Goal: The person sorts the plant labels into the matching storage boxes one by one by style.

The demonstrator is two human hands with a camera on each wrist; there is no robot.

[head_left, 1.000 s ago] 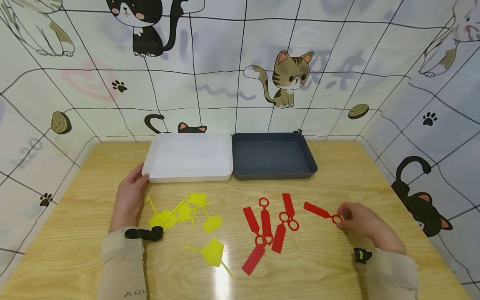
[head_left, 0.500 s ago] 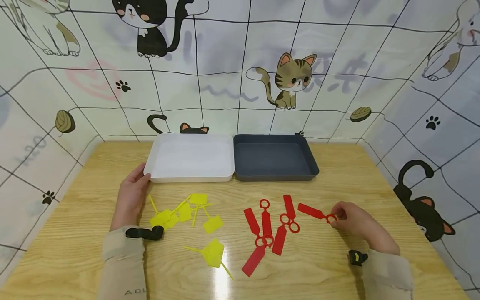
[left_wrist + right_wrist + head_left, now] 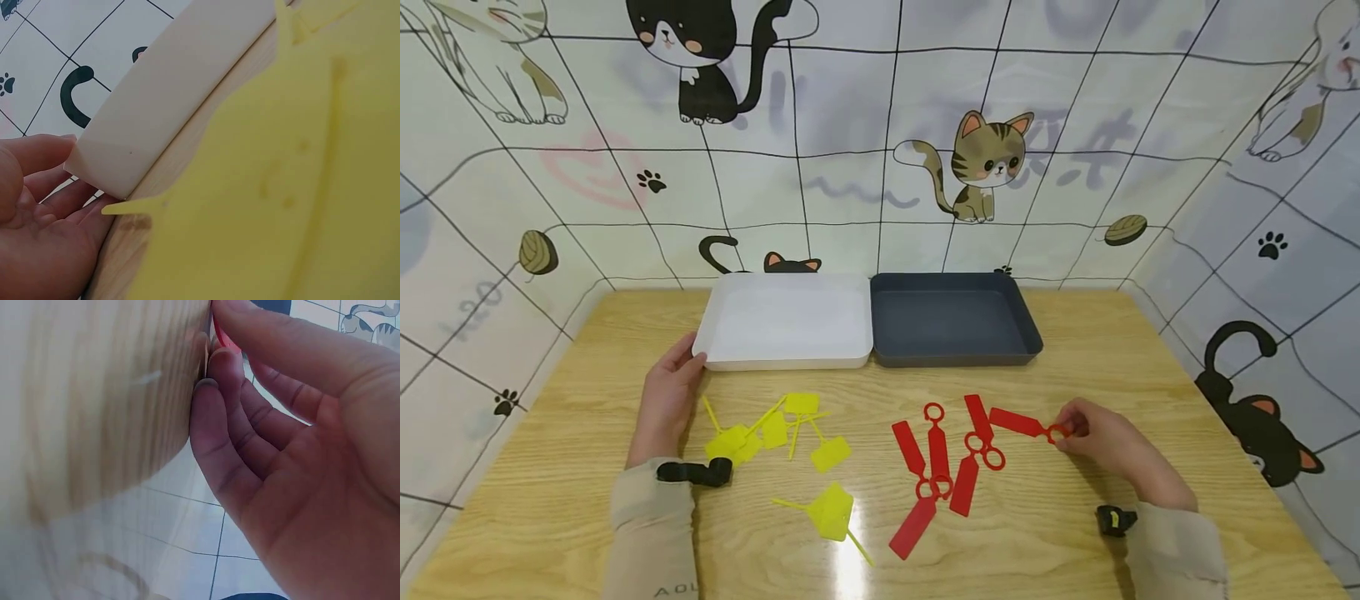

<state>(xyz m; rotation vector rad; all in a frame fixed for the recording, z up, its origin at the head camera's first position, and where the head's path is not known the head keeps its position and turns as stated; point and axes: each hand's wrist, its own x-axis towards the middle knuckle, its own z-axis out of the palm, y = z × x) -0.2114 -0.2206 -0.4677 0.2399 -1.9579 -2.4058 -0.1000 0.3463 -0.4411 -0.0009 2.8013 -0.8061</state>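
Observation:
At the white tray's (image 3: 790,321) front left corner, my left hand (image 3: 668,400) grips the edge with thumb and fingers; in the left wrist view the thumb (image 3: 40,153) lies against the tray's side. My right hand (image 3: 1101,433) pinches the ring end of a red plastic tag (image 3: 1017,422), whose flat end points left toward the other tags. Several more red tags (image 3: 938,450) with ring ends lie loosely overlapping beside it. In the right wrist view, only a sliver of the red tag (image 3: 224,336) shows between the fingertips, close to the tabletop.
A dark grey tray (image 3: 955,321) stands against the white one's right side. Several yellow tags (image 3: 831,454) with thin stems lie on the wooden table (image 3: 760,567), front of the white tray. A cat-patterned cloth (image 3: 850,125) hangs behind and at both sides.
My right hand has slid left with the red tag, bringing its flat end up close to the other red tags. My left hand keeps its place at the tray corner.

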